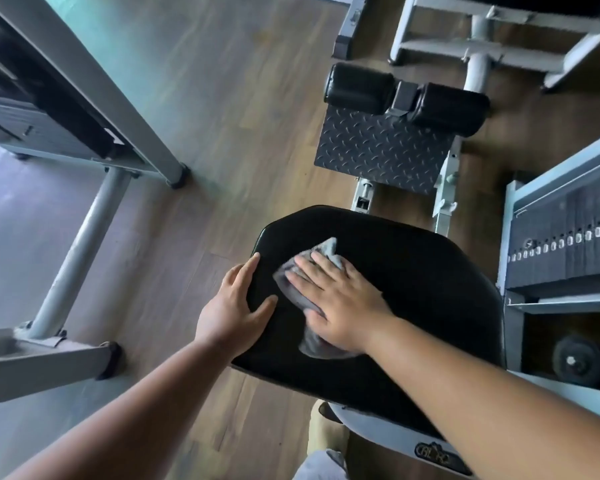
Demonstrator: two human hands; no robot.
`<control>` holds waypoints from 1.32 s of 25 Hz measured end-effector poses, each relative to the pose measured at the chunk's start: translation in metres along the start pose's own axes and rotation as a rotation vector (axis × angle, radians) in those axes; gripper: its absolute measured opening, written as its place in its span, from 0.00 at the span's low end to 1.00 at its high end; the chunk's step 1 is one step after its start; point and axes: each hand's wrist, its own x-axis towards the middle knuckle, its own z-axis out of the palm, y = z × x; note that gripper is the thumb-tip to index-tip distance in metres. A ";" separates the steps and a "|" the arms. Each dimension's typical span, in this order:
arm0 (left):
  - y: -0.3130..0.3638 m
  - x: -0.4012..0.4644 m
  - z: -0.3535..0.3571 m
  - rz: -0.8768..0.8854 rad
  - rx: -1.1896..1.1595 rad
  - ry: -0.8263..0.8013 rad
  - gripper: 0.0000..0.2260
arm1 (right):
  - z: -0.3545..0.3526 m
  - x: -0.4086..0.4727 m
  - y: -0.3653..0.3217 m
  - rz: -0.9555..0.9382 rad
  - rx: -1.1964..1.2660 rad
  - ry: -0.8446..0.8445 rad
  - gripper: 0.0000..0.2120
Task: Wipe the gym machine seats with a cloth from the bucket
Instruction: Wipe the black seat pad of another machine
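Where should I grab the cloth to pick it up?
Pinch the cloth by its bunched corner sticking up past the right hand, coming from the seat's far side. The rest lies pressed flat under that palm.

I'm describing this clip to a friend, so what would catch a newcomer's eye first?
At centre, the right hand presses a crumpled grey cloth flat on the glossy black padded seat, while the left hand rests on its left edge. Beyond it sit two black roller pads above a studded metal footplate.
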 end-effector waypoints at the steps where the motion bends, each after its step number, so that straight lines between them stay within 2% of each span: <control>1: -0.003 0.001 -0.002 -0.017 -0.042 -0.008 0.34 | -0.002 -0.012 0.016 -0.029 -0.006 0.004 0.33; 2: -0.006 -0.001 -0.002 -0.030 -0.061 -0.013 0.33 | -0.006 -0.016 0.036 0.039 -0.018 0.013 0.33; 5: -0.011 -0.008 0.001 -0.082 -0.092 0.016 0.31 | -0.025 0.033 0.073 0.470 -0.015 0.015 0.32; 7: -0.013 -0.014 0.003 -0.122 -0.158 0.047 0.29 | -0.035 0.089 0.053 0.579 0.011 0.044 0.29; 8: -0.015 -0.017 0.003 -0.148 -0.216 0.061 0.28 | -0.037 0.110 0.029 0.533 0.011 0.030 0.27; 10: -0.019 -0.024 0.003 -0.214 -0.360 0.104 0.25 | -0.026 0.125 -0.024 0.297 -0.019 -0.001 0.26; 12: -0.026 -0.037 0.004 -0.233 -0.438 0.113 0.23 | -0.007 0.096 -0.060 -0.010 -0.055 -0.052 0.28; 14: -0.035 -0.053 0.003 -0.180 -0.435 0.054 0.26 | -0.003 0.059 -0.055 -0.188 -0.027 -0.083 0.31; 16: -0.044 -0.062 0.000 -0.165 -0.491 -0.017 0.28 | -0.011 0.054 -0.023 -0.092 -0.051 -0.085 0.31; 18: -0.048 -0.062 -0.004 -0.177 -0.546 -0.047 0.24 | -0.025 0.072 -0.001 0.187 -0.049 -0.074 0.30; 20: -0.048 -0.059 -0.008 -0.204 -0.632 -0.053 0.18 | -0.027 0.085 -0.023 0.376 -0.006 -0.039 0.30; 21: -0.047 -0.058 -0.010 -0.230 -0.697 -0.043 0.16 | -0.020 0.082 -0.045 0.372 -0.010 -0.019 0.30; 22: -0.046 -0.056 -0.011 -0.260 -0.760 -0.030 0.14 | -0.009 0.068 -0.066 0.288 -0.013 0.006 0.31; 24: -0.044 -0.053 -0.014 -0.299 -0.814 -0.027 0.13 | 0.009 0.015 -0.092 0.017 -0.031 -0.015 0.32; 26: -0.041 -0.053 -0.017 -0.302 -0.775 -0.038 0.15 | 0.009 -0.026 -0.077 -0.184 -0.040 -0.074 0.33; 27: -0.038 -0.053 -0.018 -0.301 -0.739 -0.045 0.17 | 0.006 -0.033 -0.062 -0.185 -0.057 -0.095 0.33; 29: -0.034 -0.053 -0.020 -0.312 -0.664 -0.058 0.21 | -0.001 -0.027 -0.050 0.029 -0.074 -0.107 0.33; 31: -0.030 -0.050 -0.020 -0.351 -0.655 -0.048 0.23 | 0.002 -0.008 -0.073 0.230 -0.049 -0.052 0.32; 33: -0.026 -0.046 -0.019 -0.378 -0.654 -0.011 0.17 | 0.010 0.004 -0.106 0.200 0.005 -0.016 0.32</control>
